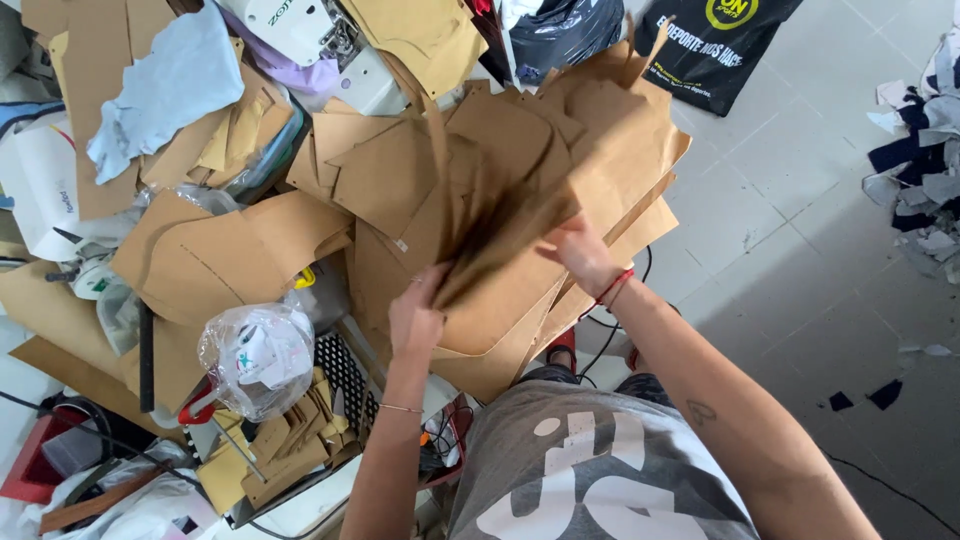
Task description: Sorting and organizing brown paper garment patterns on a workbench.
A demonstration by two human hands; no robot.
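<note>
Head view: your left hand [415, 318] pinches the near edge of the brown paper pattern stack [520, 190] from below while your right hand [578, 252] has fingers tucked between sheets, fanning them, stack raised above the cluttered table [60, 310].

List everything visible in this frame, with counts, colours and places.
brown paper pattern pieces: many, tan, piled across the table, some held
sewing machine: one, white, top centre
light blue cloth: one, upper left on the pile
clear plastic bag: one, bunched, lower left
black bags: two, floor at top
fabric scraps: many, dark and grey, right edge
tiled floor: grey, right
left hand: gripping the sheets
right hand: gripping the sheets, red wrist cord
</note>
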